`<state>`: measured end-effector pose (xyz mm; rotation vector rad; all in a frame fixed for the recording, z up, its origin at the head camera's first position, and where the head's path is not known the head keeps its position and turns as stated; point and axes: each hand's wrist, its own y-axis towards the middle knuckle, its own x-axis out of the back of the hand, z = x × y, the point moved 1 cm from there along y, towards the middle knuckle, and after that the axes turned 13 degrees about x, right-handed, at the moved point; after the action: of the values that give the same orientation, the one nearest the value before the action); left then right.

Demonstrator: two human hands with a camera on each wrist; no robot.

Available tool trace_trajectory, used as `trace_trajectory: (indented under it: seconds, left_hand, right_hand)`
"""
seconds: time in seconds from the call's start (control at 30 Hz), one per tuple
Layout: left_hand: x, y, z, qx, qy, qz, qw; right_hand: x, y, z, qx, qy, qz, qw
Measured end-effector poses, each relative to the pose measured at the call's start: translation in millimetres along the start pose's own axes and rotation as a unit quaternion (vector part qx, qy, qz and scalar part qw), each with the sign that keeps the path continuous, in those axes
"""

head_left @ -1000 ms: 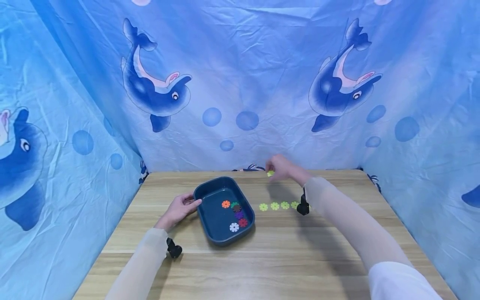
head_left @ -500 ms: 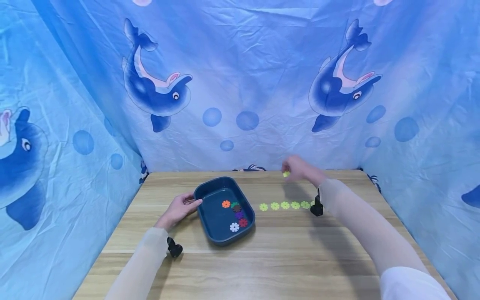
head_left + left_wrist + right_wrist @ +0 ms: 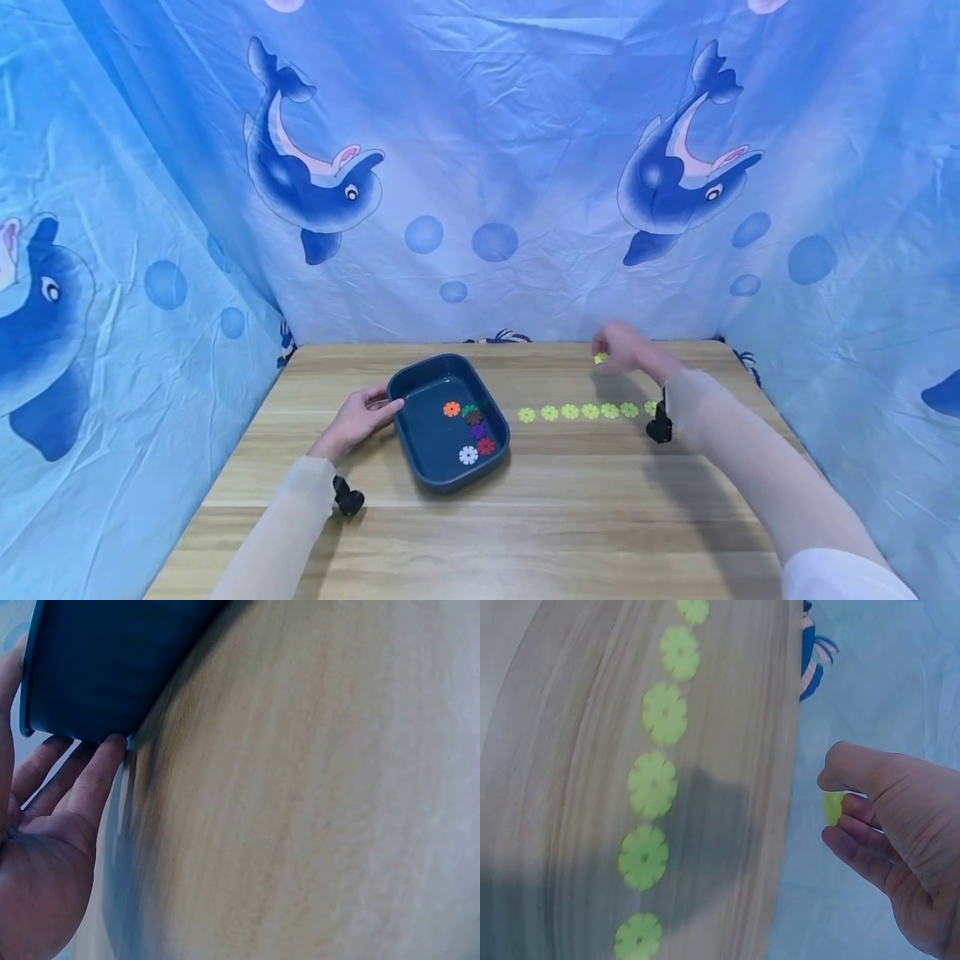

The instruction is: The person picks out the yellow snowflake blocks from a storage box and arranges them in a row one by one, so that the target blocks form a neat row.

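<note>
My left hand (image 3: 358, 425) holds the dark blue plastic tub (image 3: 427, 450) by its left side, thumb at the rim and fingers against the outer wall. Inside the tub lie several snowflake discs in different colours, among them an orange disc (image 3: 452, 409), a white disc (image 3: 468, 455) and a red disc (image 3: 486, 447). Between thumb and fingertips, my right hand (image 3: 628, 348) pinches a yellow-green snowflake disc (image 3: 832, 808), raised near the table's back edge. Below that hand, a straight row of matching yellow-green discs (image 3: 652, 785) lies flat on the table, spaced slightly apart.
The wood-grain table (image 3: 480, 542) ends at a blue dolphin-print curtain (image 3: 487, 167), which also hangs along both sides. The row runs rightward from beside the tub, its far end partly behind the right wrist's black camera (image 3: 660, 427).
My right hand has travelled rightward above the row, still pinching the yellow-green snowflake disc, and dipped slightly. More of the row now shows. My left hand and the tub stay put.
</note>
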<state>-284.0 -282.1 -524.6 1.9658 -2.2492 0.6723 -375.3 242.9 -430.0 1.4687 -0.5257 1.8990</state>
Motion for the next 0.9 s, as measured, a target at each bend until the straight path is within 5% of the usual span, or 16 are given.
trace_trajectory:
  seconds: [0.37, 0.9]
  left_hand:
    - [-3.3, 3.1, 2.0, -0.001, -0.003, -0.003, 1.0]
    - [-5.8, 5.1, -5.2, -0.004, 0.012, -0.009, 0.9999]
  right_hand:
    - [-3, -32.8, -14, -0.006, 0.006, 0.0, 1.0]
    - [-9, -87.2, -40, -0.08, 0.031, 0.023, 0.9961]
